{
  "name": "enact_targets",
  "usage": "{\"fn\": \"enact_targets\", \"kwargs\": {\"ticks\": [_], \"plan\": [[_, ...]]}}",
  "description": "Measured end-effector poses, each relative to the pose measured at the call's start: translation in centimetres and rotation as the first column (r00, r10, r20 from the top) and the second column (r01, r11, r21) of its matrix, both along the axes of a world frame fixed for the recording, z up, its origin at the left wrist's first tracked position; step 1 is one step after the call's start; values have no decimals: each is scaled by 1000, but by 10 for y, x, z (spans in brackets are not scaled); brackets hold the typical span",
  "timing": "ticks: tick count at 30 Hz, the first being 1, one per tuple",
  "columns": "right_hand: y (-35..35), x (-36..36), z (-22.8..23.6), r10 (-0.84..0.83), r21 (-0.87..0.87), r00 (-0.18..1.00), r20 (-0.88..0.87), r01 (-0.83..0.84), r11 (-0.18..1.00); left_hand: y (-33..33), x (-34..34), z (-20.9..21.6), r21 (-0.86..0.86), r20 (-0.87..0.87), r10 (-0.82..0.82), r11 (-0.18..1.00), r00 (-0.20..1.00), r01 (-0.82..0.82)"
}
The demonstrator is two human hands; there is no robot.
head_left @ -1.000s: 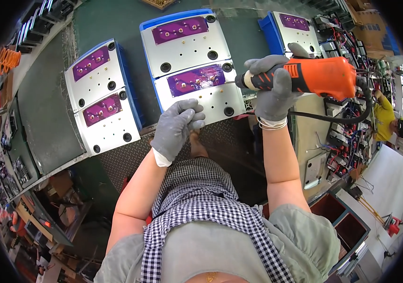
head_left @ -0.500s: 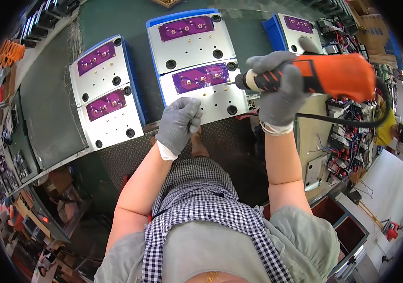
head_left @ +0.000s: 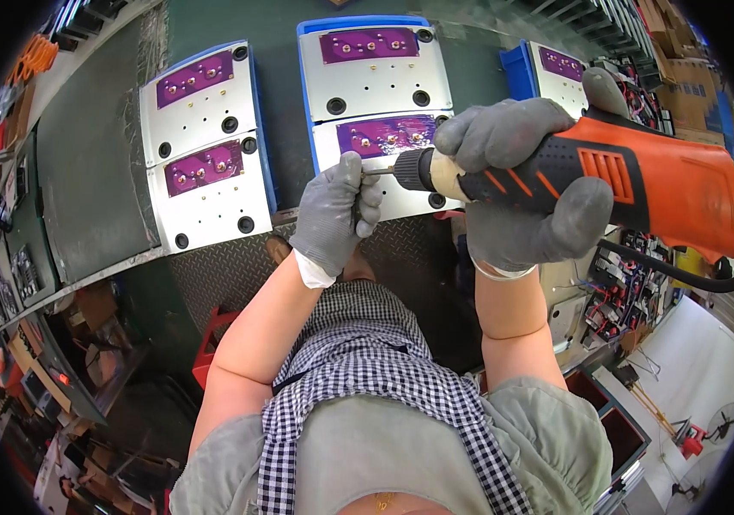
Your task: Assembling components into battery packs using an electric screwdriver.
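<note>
My right hand [head_left: 521, 232], in a grey glove, grips an orange and black electric drill [head_left: 685, 184] held level, its chuck toward the left. A short metal bit [head_left: 379, 171] sticks out of the chuck and reaches the fingertips of my left hand [head_left: 331, 210]. That gloved hand is closed in a pinch at the bit's tip; anything small between the fingers is hidden. Both hands are over the near metal panel [head_left: 403, 199] of the middle pair, in front of its purple circuit board [head_left: 384, 136]. The drill and right hand cover part of this panel.
Behind it lies another metal panel [head_left: 367, 90] over a blue bin. Two similar panels [head_left: 204, 206] stand to the left, one [head_left: 560, 90] to the right. A black cable [head_left: 685, 275] hangs from the drill. Wired units [head_left: 616, 287] fill the right side.
The drill has come lower and nearer, and its bit now meets my left fingertips. My left hand has risen slightly. The view has shifted, so the panels appear further right.
</note>
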State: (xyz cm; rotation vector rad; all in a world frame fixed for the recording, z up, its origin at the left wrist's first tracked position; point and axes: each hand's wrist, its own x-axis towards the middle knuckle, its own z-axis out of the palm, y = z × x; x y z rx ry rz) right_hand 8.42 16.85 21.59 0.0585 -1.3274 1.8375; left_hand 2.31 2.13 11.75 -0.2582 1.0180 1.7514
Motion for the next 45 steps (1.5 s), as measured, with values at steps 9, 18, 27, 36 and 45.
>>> {"fn": "enact_targets", "kwargs": {"ticks": [9, 18, 27, 36, 45], "plan": [[-9, -12, -8, -70, 17, 984, 164, 68, 998, -6, -10, 5, -83, -48, 18, 996, 999, -22], [-27, -35, -12, -106, 13, 982, 158, 106, 994, -26, -21, -24, 129, 12, 134, 982, 991, -135], [-28, -56, -33, -60, 166, 976, 211, 24, 986, -39, -26, -19, 106, 13, 192, 976, 981, -192], [-10, -80, -69, -279, 353, 940, 196, 197, 914, -67, -36, -20, 23, -18, 104, 994, 994, -104], [-9, -77, -80, -216, 467, 949, 230, 87, 880, -66, -40, -11, -133, -18, 106, 985, 994, -107]]}}
